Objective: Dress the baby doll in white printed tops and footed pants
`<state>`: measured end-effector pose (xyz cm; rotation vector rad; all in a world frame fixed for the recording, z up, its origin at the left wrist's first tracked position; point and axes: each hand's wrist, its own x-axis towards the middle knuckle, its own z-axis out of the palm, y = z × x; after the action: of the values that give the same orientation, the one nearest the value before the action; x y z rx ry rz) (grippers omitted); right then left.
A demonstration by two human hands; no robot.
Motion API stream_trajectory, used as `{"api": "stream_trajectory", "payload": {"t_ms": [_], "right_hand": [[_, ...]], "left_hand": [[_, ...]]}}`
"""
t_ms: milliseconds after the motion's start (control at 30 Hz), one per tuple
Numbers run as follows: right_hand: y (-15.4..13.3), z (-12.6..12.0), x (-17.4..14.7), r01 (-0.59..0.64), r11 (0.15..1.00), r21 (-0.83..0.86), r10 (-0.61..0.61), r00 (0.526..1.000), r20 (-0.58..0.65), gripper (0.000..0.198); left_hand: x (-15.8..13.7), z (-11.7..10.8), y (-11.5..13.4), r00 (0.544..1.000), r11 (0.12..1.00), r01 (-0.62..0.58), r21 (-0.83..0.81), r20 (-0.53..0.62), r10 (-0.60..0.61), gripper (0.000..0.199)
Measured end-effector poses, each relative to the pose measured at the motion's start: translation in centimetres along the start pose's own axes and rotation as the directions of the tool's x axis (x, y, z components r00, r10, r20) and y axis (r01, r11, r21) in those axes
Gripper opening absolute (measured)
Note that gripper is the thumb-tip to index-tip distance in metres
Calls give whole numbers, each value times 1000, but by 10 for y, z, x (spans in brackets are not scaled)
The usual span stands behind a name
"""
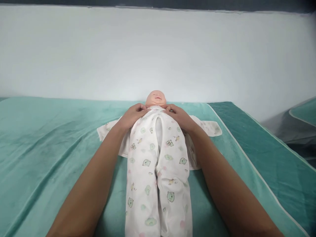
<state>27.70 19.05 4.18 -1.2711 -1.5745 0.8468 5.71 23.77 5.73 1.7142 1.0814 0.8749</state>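
A baby doll (pixel 156 98) lies on its back, its head at the far end. White split-crotch baby pants (pixel 145 158) with green bear prints stretch over it toward me, their top edge up by the doll's neck. Beneath them a white baby shirt (pixel 211 127) spreads out, a sleeve to each side. My left hand (pixel 134 116) is closed at the left corner of the pants' top edge, thumb and fingers pinched near the doll's chin. My right hand (pixel 179 116) pinches the right corner the same way. The fingertips are partly hidden.
A light green sheet (pixel 54 138) with creases on the left covers the surface under the doll. To the right runs a darker green cover (pixel 266 154) with a pale edge. A white wall (pixel 158 49) rises behind, and another green-covered surface (pixel 304 112) stands at far right.
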Motion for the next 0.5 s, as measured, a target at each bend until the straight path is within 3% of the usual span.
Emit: {"api": "stream_trajectory", "payload": {"t_ms": [67,200,333,500], "right_hand": [[-1,-1,4,41,998,-47,-41,999,9,26],[4,2,14,81,988,-128,-94,991,-96,22],[11,4,23,42,984,-173,-70,985,-161,26],[13,8,20,-3,996,-94,-16,981,-196,24]], "left_hand": [[1,-1,-2,999,999,-37,-20,9,38,31],[8,0,-9,994,995,-98,5,-41,98,24],[19,3,-16,976,988,-77,135,-191,103,19],[19,7,-17,974,989,-99,108,-191,119,14]]}}
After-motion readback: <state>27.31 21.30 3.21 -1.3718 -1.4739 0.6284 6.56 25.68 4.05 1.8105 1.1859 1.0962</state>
